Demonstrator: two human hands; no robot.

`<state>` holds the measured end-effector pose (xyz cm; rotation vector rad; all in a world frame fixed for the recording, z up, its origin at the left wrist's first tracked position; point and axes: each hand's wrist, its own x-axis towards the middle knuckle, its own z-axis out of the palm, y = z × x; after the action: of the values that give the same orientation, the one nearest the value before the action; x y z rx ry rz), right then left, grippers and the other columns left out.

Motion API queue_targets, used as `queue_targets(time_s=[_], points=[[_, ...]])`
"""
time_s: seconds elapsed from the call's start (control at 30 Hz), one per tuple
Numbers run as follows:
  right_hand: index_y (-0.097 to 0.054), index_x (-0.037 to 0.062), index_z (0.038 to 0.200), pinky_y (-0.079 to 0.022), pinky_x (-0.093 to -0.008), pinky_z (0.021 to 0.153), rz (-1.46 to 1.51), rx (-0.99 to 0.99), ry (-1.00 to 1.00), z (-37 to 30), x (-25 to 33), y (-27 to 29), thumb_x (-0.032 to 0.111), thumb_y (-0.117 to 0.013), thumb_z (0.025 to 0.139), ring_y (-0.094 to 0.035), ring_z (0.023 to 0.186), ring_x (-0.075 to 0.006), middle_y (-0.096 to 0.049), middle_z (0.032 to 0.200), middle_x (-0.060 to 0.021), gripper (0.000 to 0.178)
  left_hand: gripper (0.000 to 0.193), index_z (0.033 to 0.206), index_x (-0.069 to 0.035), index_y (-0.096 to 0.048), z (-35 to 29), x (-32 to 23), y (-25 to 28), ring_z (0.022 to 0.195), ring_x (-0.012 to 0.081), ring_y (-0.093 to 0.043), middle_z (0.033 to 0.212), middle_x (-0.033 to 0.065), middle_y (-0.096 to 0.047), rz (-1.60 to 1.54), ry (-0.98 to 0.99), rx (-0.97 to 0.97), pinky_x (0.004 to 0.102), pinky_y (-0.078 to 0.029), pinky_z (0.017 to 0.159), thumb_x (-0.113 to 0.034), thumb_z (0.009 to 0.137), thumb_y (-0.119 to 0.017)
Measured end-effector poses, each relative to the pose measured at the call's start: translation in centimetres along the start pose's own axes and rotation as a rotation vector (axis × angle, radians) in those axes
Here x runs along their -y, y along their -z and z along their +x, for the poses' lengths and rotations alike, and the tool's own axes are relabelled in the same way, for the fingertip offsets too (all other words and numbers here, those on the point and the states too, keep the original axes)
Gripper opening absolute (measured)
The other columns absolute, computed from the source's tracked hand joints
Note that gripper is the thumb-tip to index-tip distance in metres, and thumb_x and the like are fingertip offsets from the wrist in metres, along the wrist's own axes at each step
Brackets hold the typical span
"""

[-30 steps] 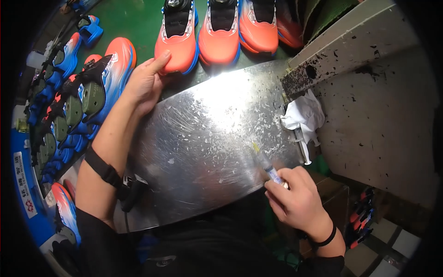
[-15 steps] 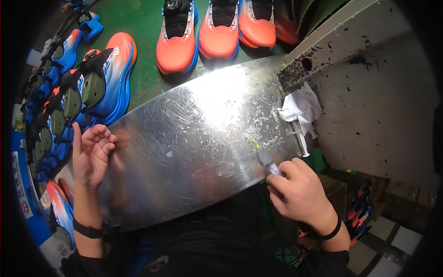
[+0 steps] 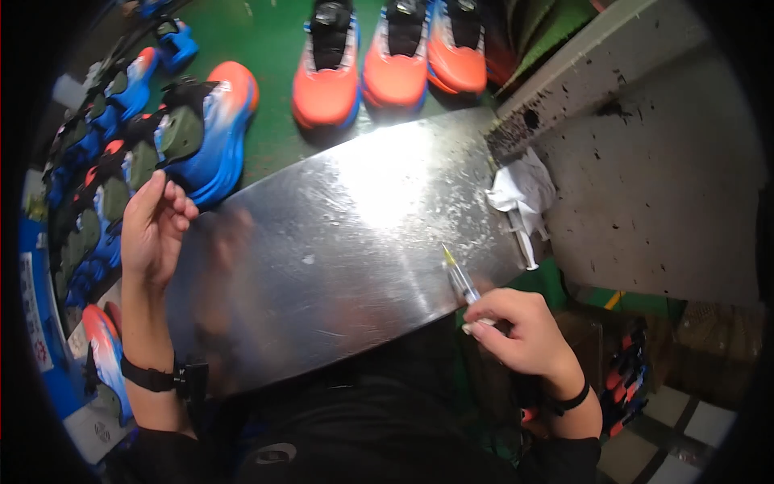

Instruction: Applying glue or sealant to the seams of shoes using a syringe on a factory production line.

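My right hand point(image 3: 520, 327) is closed around a clear syringe point(image 3: 461, 278) with a yellow tip, which points up and left over the metal tabletop point(image 3: 322, 282). A small pale bit shows by the thumb; I cannot make out what it is. At the left, my left hand point(image 3: 155, 230) is raised with loosely bent fingers and nothing visible in them. Its fingertips are close to an orange-and-blue sports shoe point(image 3: 214, 141) with a dark green side piece; whether they touch is unclear.
Several orange shoes point(image 3: 325, 93) stand in a row along the back. More shoes point(image 3: 89, 234) crowd the left side. A crumpled white cloth point(image 3: 522, 187) lies beside another syringe point(image 3: 526, 246) at the right, against a stained grey panel point(image 3: 645, 177).
My left hand has risen toward the shoe, its fingers bending closer together. My right hand has moved slightly down, its grip on the syringe shifting. The whole view has shifted a little.
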<state>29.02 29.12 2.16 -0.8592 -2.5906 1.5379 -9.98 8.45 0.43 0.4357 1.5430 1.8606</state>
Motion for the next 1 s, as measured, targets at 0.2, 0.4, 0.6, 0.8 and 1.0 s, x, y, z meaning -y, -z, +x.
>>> queue_targets(time_s=[0.2,0.4,0.6,0.8,1.0], points=[[-0.068,0.0024,0.096,-0.05,-0.0299,0.073,0.134,-0.023,0.187,-2.8,-0.4,-0.7,0.009,-0.067,0.075,-0.064,0.08,-0.0234,-0.065,0.089,-0.0123,0.021,0.031,0.074,-0.003,-0.051,-8.6,-2.7,-2.5,0.05,0.0203,-0.06,0.059,0.01,-0.057,0.103,-0.003,0.166,0.0259,-0.043,0.039,-0.026,0.095,-0.049],[-0.052,0.0035,0.122,-0.05,-0.0308,0.078,0.077,0.177,0.284,-2.5,1.6,-3.0,0.023,-0.09,0.058,-0.06,0.093,-0.0222,-0.057,0.106,-0.0111,0.078,0.027,0.068,0.003,-0.067,-17.8,0.4,-5.2,0.054,0.0129,-0.063,0.065,0.0107,-0.066,0.501,0.013,0.431,0.023,-0.05,0.051,-0.014,0.089,-0.062],[-0.053,0.0028,0.121,-0.051,-0.0298,0.076,0.26,0.117,0.177,-3.5,1.5,-4.6,0.02,-0.089,0.06,-0.061,0.09,-0.0205,-0.059,0.104,-0.011,0.073,0.02,0.091,-0.002,-0.049,-12.5,3.1,4.1,0.062,0.0159,-0.06,0.074,0.0108,-0.059,0.223,-0.003,-0.002,0.0241,-0.049,0.057,-0.02,0.093,-0.056],[-0.046,0.0021,0.129,-0.05,-0.029,0.082,0.335,-0.103,0.163,-3.5,-0.5,-6.6,0.012,-0.081,0.07,-0.059,0.095,-0.0167,-0.056,0.112,-0.0092,0.07,0.042,0.117,0.001,-0.05,-3.4,2.3,6.6,0.076,0.0115,-0.058,0.095,0.0082,-0.058,0.562,0.278,0.075,0.024,-0.049,0.066,-0.033,0.094,-0.058],[-0.047,0.0015,0.126,-0.047,-0.0273,0.082,0.185,-0.013,0.18,-3.1,0.7,-6.3,0.012,-0.08,0.069,-0.056,0.094,-0.0152,-0.055,0.107,-0.0091,0.067,0.047,0.114,-0.001,-0.046,-4.0,2.6,2.0,0.092,0.0151,-0.059,0.104,0.0091,-0.058,0.284,-0.051,-0.025,0.0302,-0.049,0.084,-0.033,0.086,-0.067]])
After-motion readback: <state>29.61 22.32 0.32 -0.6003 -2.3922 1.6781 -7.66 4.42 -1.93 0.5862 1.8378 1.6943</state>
